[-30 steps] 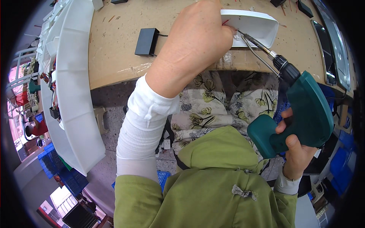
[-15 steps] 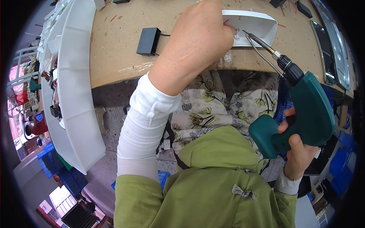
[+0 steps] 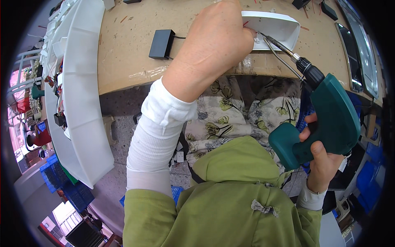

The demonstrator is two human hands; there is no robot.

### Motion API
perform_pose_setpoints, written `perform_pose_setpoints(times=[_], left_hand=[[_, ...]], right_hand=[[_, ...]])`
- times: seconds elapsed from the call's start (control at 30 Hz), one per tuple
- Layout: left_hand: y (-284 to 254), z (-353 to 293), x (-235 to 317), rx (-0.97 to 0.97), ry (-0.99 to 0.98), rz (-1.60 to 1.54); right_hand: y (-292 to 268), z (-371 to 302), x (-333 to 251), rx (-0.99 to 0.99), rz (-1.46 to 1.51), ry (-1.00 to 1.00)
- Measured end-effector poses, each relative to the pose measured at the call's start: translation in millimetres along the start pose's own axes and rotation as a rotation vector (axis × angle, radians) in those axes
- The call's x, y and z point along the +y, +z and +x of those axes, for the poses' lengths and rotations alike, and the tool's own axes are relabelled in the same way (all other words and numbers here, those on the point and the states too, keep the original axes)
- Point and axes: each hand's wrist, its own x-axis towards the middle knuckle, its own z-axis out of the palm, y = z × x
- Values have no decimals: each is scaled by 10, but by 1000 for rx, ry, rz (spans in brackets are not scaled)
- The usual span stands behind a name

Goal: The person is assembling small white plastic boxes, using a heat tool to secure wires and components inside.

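A dark green soldering gun (image 3: 336, 113) is gripped by its handle in my right hand (image 3: 323, 166). Its thin metal tip, with a bent feed tube alongside, reaches into a white plastic housing (image 3: 284, 24) on the bench. My left hand (image 3: 220, 43) lies over the housing's left end, fingers curled inward with their tips inside it. What they pinch is hidden behind the hand. A short red wire (image 3: 246, 23) shows beside my left fingers, and small white posts stand near the iron's tip. A black box (image 3: 161, 44) with a black cable sits left of my left hand.
A long white plastic trough (image 3: 84, 94) borders the bench (image 3: 123, 74) on the left, with electronic parts and wires beyond it. Glossy black panels (image 3: 349, 53) lie at the right edge. Blue crates (image 3: 76, 195) stand at the lower left. Wire scraps dot the bench top.
The soldering gun has shifted slightly up and left, its tip moving a little closer to my left fingers inside the housing. My left hand has barely moved.
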Motion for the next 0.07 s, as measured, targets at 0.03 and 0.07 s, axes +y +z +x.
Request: perform_pose_setpoints(times=[0.03, 0.07], left_hand=[[-8, 2, 4, -21, -11, 5], [-25, 11, 22, -42, -21, 11]], right_hand=[[-8, -3, -5, -14, -8, -1], [-21, -3, -14, -28, -16, -1]])
